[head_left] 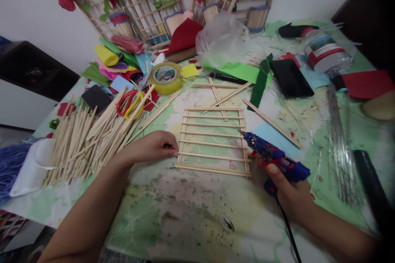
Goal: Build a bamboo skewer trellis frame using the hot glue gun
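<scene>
A ladder-like frame of thin wooden sticks (212,145) lies flat on the green and white tablecloth (173,213), with several crossbars between two uprights. My left hand (160,144) rests at its lower left side, fingers curled, the fingertips touching the left upright near a crossbar end. In my right hand (285,185) is a blue glue gun (274,154), its nozzle pointing left, just above the frame's right upright. Some right fingertips are near the right end of a lower crossbar. More loose sticks (226,98) cross each other just above the frame.
A big pile of sticks (80,144) lies left, with scissors (131,104) on it. Behind are a tape roll (166,77), coloured felt and a plastic bag (220,39). At right are a black phone (291,78), a plastic jar (327,51) and clear glue sticks (339,148). The gun's cord (288,230) trails forward.
</scene>
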The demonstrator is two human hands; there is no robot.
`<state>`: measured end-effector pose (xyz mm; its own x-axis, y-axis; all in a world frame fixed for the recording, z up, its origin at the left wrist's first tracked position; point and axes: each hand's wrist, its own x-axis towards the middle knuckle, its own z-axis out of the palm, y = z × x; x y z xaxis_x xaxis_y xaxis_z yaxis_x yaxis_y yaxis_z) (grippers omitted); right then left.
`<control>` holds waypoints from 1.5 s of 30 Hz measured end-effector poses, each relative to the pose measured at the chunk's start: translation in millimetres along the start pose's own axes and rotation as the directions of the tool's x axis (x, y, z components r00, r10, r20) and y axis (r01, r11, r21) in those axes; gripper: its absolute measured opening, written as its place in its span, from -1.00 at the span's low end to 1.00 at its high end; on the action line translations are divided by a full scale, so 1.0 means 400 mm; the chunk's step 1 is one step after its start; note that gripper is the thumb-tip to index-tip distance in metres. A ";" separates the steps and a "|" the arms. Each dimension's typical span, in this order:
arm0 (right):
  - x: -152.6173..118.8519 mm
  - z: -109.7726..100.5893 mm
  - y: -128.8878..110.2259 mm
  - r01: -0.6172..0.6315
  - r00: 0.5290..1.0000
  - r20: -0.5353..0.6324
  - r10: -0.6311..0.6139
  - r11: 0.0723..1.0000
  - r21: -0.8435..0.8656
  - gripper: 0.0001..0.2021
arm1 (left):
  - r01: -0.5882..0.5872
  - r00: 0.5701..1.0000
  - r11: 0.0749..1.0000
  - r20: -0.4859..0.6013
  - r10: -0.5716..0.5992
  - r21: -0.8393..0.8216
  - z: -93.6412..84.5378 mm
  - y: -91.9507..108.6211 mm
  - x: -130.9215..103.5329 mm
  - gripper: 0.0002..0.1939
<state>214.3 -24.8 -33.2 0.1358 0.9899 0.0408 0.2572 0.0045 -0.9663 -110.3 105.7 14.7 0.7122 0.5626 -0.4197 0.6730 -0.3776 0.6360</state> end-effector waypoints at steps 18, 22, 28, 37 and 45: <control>0.021 0.013 0.009 0.050 0.990 -0.143 -0.009 0.956 0.287 -0.65 | 0.236 0.830 0.932 -0.556 -0.045 0.277 -0.012 0.010 -0.019 -0.69; 0.025 0.013 0.015 0.050 0.989 -0.147 -0.008 0.959 0.279 -0.62 | 0.161 0.774 0.936 -0.629 0.078 0.314 0.026 0.049 0.007 -0.62; 0.027 0.015 0.000 0.046 0.991 -0.132 -0.004 0.946 0.321 -0.59 | 0.205 0.856 0.867 -0.513 0.066 0.454 0.108 0.158 0.112 -0.39; 0.029 0.011 0.004 0.048 0.992 -0.123 -0.008 0.943 0.328 -0.61 | 0.264 0.918 0.828 -0.392 -0.059 0.495 0.171 0.191 0.183 -0.25; 0.028 0.006 -0.008 0.048 0.994 -0.111 -0.014 0.951 0.305 -0.59 | 0.304 0.897 0.806 -0.438 -0.062 0.508 0.193 0.187 0.190 -0.25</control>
<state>212.6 -13.4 -30.5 0.2379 0.9678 0.0825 -0.0406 0.0948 -0.9947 9.6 63.4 -19.5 0.5096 0.8502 -0.1321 0.8602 -0.5068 0.0562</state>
